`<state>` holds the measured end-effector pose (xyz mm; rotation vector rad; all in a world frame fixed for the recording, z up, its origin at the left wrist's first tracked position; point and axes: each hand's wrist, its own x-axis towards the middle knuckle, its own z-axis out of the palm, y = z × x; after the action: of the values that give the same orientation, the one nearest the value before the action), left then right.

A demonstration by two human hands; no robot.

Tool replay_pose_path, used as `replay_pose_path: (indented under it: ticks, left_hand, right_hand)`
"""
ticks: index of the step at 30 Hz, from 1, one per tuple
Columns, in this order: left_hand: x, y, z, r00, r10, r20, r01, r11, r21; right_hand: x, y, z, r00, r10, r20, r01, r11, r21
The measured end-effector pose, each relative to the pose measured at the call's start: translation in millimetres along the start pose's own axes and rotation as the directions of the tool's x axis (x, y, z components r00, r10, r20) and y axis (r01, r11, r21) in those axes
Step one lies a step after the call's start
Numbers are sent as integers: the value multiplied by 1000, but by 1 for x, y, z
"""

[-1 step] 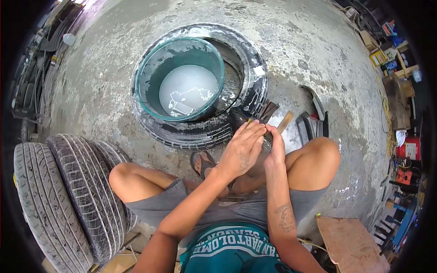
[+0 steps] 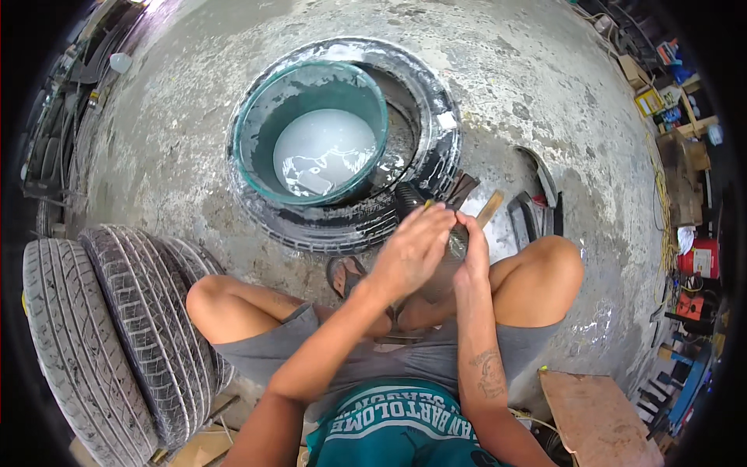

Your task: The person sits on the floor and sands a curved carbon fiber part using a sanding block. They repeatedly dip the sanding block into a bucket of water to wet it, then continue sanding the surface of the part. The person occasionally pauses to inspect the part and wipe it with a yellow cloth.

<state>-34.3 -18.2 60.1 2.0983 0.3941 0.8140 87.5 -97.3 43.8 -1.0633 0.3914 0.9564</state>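
Note:
My left hand [image 2: 411, 253] is slightly blurred, its fingers long and pressed together over a dark ribbed rubber piece [image 2: 406, 199] that looks like tyre tread. A small yellow tip [image 2: 428, 205] sticks out beyond these fingers; the rest of it is hidden. My right hand [image 2: 474, 253] meets the left at the fingertips, fingers bent and closed, and what it holds is hidden. Between the palms shows a greyish patterned surface [image 2: 457, 243]. Just past my right fingers is a wooden handle [image 2: 489, 208]; its lower end cannot be seen.
A green tub [image 2: 240, 148] of cloudy water stands inside a wet tyre [image 2: 440, 140] on the concrete floor. Dark rubber strips [image 2: 537, 175] lie to the right. Upright tyres [image 2: 89, 350] stand at left, a brown board [image 2: 603, 416] lower right. Tools and cords line the right edge.
My left hand shifts slightly and is more blurred now. The bright reflection on the tub's water has a different shape.

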Motion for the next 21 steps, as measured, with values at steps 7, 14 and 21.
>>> replay_pose_path:
  ticks: [7, 14, 21]
  left_hand:
    - [7, -1, -3, 979, -169, -111, 174, 984, 35]
    - [19, -52, -25, 936, -310, -167, 304, 951, -61]
    - [6, -40, -32, 968, -202, -151, 195, 979, -57]
  right_hand:
    - [6, 0, -7, 993, 102, 63, -104, 994, 40]
    - [2, 8, 2, 994, 80, 72, -77, 996, -44]
    - [2, 9, -4, 994, 26, 103, -17, 996, -91]
